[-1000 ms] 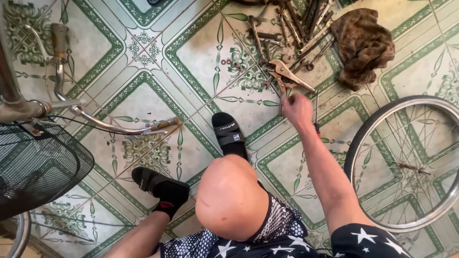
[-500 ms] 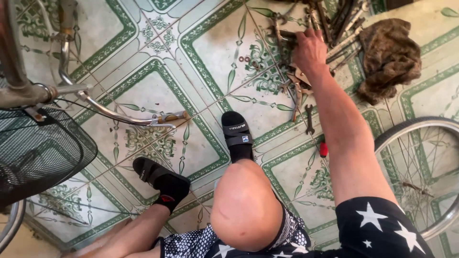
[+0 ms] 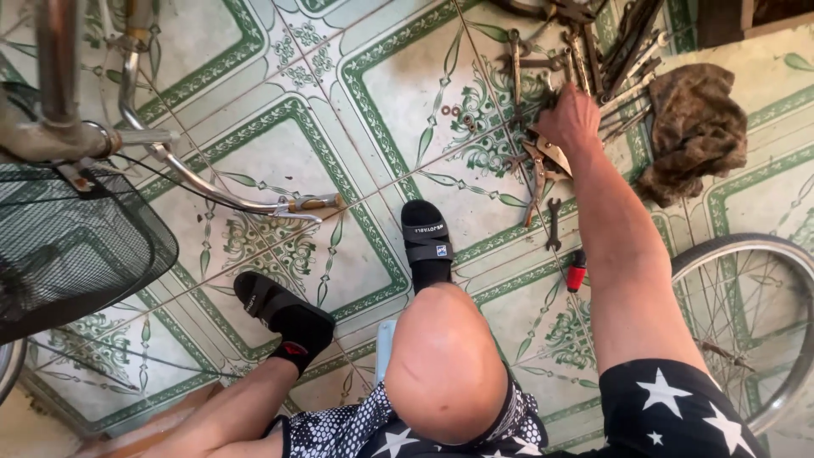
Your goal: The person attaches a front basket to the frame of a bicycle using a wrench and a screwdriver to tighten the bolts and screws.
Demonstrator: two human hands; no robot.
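Tools (image 3: pixel 585 51) lie heaped on the tiled floor (image 3: pixel 254 144), far right, beside a rag (image 3: pixel 695 127). Our right hand (image 3: pixel 570 119) rests on them; we cannot tell its grip. Pliers (image 3: pixel 536 174) lie just nearer.

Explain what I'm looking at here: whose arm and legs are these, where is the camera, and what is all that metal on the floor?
There is no machine: a person wears a camera on the head, looking down, so you see their own knees, sandals and arm. The right hand reaches into a pile of wrenches and hand tools on the patterned tile floor; whether its grip has closed on anything cannot be told. The left hand is out of view. Pliers and a small wrench lie just below the hand, a brown rag beside it. A bicycle wheel lies at right; a handlebar and black basket are at left.
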